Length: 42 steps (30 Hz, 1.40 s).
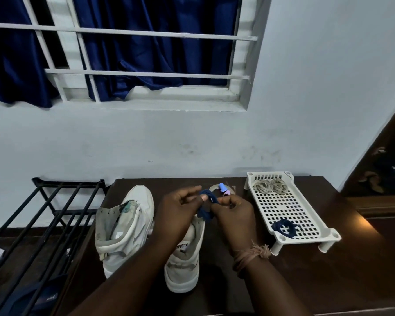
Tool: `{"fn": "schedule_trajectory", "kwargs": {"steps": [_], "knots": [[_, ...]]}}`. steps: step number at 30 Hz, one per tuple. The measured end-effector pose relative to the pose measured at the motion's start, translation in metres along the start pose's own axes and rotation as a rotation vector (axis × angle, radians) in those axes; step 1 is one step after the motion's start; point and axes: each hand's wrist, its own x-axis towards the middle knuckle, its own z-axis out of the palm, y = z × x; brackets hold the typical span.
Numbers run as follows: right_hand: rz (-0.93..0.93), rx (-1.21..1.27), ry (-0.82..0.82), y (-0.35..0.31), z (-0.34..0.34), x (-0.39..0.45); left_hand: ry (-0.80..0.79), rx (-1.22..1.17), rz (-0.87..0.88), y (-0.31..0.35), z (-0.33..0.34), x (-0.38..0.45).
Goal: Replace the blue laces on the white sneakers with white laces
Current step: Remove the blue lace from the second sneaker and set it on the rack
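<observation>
Both my hands pinch a soft coiled blue lace, left hand and right hand, above two laceless white sneakers; another blue coil and two pale coils lie on a perforated plastic tray.

Bare table lies near right; 2 sneakers and tray flank the middle.

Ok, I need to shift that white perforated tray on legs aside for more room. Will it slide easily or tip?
The white tray looks like thin perforated plastic, so probably light. It stands on short legs on the smooth dark table, so a low push should slide it; a high push might tip it. The coiled white laces and blue lace lie loose on it and could shift.
</observation>
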Motion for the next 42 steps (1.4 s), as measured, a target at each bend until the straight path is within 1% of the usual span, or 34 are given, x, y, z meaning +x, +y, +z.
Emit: {"fn": "schedule_trajectory", "kwargs": {"steps": [4, 7, 10, 14, 16, 18, 21, 23, 27, 29, 32, 38, 42], "knots": [[0.049, -0.003, 0.013, -0.005, -0.028, 0.008, -0.069, -0.054, -0.082, 0.011, 0.025, 0.005], [0.103, -0.016, 0.104, -0.005, -0.056, 0.025, -0.110, -0.099, -0.190, 0.016, 0.057, 0.012], [0.124, -0.086, 0.173, -0.004, -0.089, 0.040, -0.167, -0.123, -0.272, 0.013, 0.095, 0.020], [0.151, -0.193, 0.205, 0.000, -0.137, 0.060, -0.254, -0.045, -0.289, 0.007, 0.149, 0.028], [0.126, -0.273, 0.226, 0.001, -0.160, 0.072, -0.299, 0.010, -0.293, 0.009, 0.176, 0.031], [0.148, -0.339, 0.234, 0.004, -0.182, 0.082, -0.344, 0.095, -0.272, 0.007, 0.202, 0.034], [0.219, -0.445, 0.252, 0.012, -0.211, 0.094, -0.417, 0.353, -0.121, 0.004, 0.233, 0.038], [0.242, -0.524, 0.225, 0.016, -0.224, 0.101, -0.451, 0.486, -0.035, 0.004, 0.250, 0.038], [0.255, -0.710, 0.139, 0.020, -0.238, 0.110, -0.478, 0.671, 0.053, -0.005, 0.276, 0.043], [0.269, -0.744, 0.123, 0.022, -0.238, 0.110, -0.479, 0.764, 0.067, -0.011, 0.284, 0.044], [0.323, -0.706, 0.119, 0.034, -0.239, 0.115, -0.488, 0.921, 0.106, -0.018, 0.294, 0.047], [0.228, -0.950, 0.122, 0.039, -0.227, 0.117, -0.546, 1.058, 0.120, -0.030, 0.301, 0.049], [0.211, -1.038, 0.126, 0.045, -0.221, 0.115, -0.578, 1.122, 0.142, -0.033, 0.303, 0.045]]}}
